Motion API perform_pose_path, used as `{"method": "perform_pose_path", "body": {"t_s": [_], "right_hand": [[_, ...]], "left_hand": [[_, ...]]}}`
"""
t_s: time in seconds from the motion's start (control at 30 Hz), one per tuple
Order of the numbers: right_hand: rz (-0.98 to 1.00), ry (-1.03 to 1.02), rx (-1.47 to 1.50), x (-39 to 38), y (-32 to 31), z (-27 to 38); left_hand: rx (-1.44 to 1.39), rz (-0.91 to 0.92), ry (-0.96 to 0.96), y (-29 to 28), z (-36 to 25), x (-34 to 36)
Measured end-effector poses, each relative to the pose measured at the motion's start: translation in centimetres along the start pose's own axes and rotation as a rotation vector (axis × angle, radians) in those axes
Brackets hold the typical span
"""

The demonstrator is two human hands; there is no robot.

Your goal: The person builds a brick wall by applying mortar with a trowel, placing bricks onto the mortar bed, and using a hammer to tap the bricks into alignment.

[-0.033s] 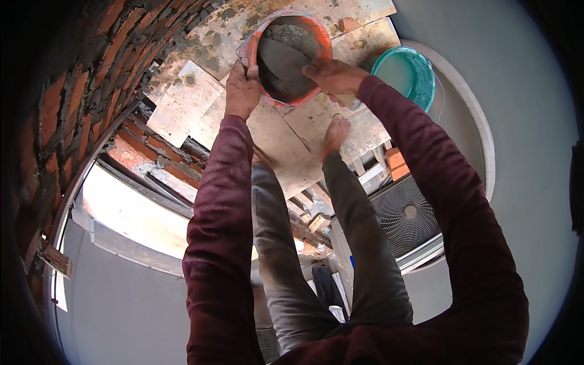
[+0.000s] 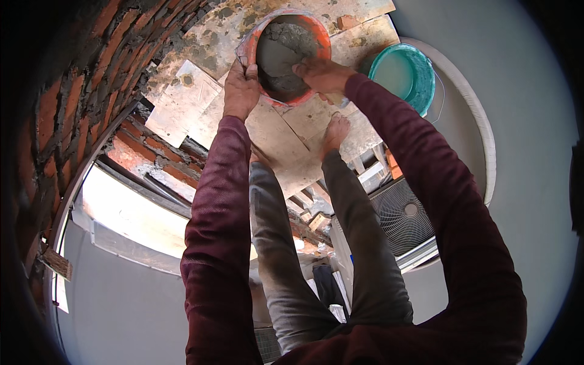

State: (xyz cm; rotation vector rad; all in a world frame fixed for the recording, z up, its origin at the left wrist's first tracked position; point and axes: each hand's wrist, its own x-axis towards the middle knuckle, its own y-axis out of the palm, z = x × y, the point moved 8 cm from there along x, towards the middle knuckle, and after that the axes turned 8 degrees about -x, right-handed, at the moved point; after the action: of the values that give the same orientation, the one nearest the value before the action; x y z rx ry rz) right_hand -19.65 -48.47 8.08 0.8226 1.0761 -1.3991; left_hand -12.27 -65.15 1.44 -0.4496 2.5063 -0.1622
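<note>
An orange bucket (image 2: 324,44) of wet grey mortar (image 2: 294,38) stands on the boards in front of me. My left hand (image 2: 241,92) is closed on the near left part of its rim. Over the opposite side reaches my right hand (image 2: 328,76), wrapped round the handle of a trowel (image 2: 277,59). The mortar-coated blade lies in the bucket, partly sunk in the mix. Below the right palm the pale butt of the handle shows.
To the right stands a teal bucket (image 2: 420,91) of cloudy water with a wire handle. A rough brick wall (image 2: 73,103) rises at the left. My bare feet are on stained boards (image 2: 274,131); below are gaps, loose bricks and an air-conditioner fan unit (image 2: 403,213).
My right hand has shifted slightly left over the bucket, and the trowel blade shows less above the mortar. The left hand keeps its hold on the rim.
</note>
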Motion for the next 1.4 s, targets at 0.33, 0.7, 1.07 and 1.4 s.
{"method": "perform_pose_path", "body": {"t_s": [0.33, 0.7, 1.07, 1.4], "right_hand": [[-0.285, 0.036, -0.446, -9.4, 0.4, -9.4], [-0.41, 0.557, -0.325, -17.7, -3.7, -34.3], [-0.368, -0.006, 0.162, -19.0, -2.2, -30.2], [-0.622, 0.109, -0.84, -2.5, -4.5, -12.1]], "left_hand": [[-0.211, 0.018, -0.238, 2.8, 0.4, -2.8], [-0.043, 0.233, -0.187, 12.1, -8.5, -2.7], [-0.038, 0.162, -0.134, 10.2, -2.7, -1.2], [0.055, 0.265, 0.003, 6.6, -1.0, 1.3]]}}
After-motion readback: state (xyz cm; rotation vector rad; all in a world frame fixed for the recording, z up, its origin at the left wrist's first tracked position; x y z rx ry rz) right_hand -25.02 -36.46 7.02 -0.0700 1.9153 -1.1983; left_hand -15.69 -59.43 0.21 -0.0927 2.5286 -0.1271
